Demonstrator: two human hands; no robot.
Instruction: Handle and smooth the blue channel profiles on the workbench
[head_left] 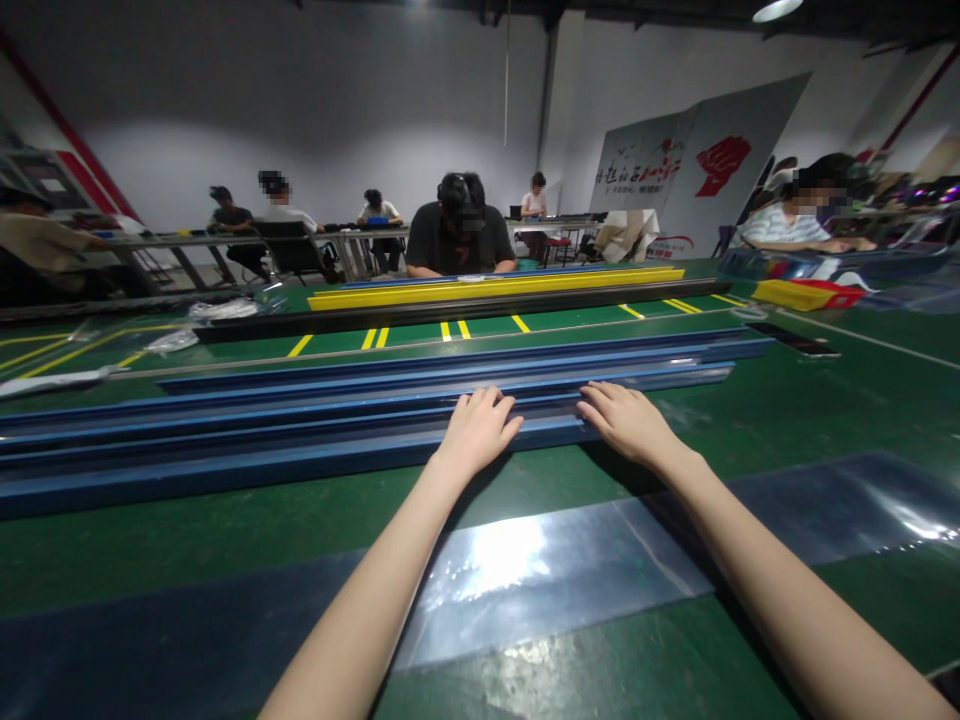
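Observation:
Both my arms reach forward over a green table [787, 410]. My left hand [480, 425] lies palm down on the nearest of several long blue rails [225, 450], its fingers curled over the rail's top edge. My right hand [626, 418] rests on the same blue rail a little to the right, fingers together and bent over it. The rails run side by side from the left edge to about the right third of the table. A clear plastic sheet [525, 570] lies flat on the table under my forearms.
Farther back lie a black rail [450, 312], a yellow rail [495, 288] and a yellow and red tray [806, 293]. A person in black [459, 235] sits opposite; other people sit at tables behind and to the right. Crumpled plastic bags [217, 310] lie at the left.

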